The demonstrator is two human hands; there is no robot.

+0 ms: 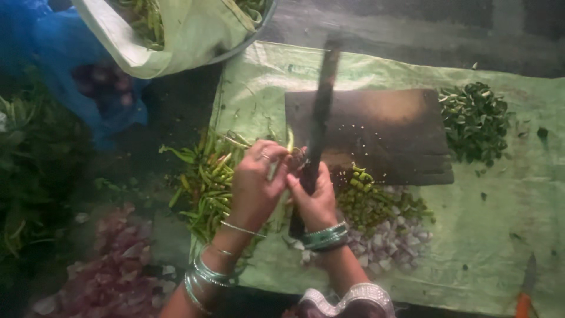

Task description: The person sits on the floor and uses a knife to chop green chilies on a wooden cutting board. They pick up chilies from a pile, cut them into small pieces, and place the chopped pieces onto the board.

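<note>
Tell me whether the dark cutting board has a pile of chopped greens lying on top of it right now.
No, the chopped greens lie on the green sheet beside the cutting board, whose top is nearly bare.

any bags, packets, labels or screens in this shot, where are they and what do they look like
Pale green plastic bag: top left of centre, open, slumped, green chillies inside.
Blue plastic bag: top left corner, crumpled, dark round things showing through.
Pale green plastic sheet: spread flat under the dark chopping board, faint print near its top edge.
No labels, signs or screens show.
</note>
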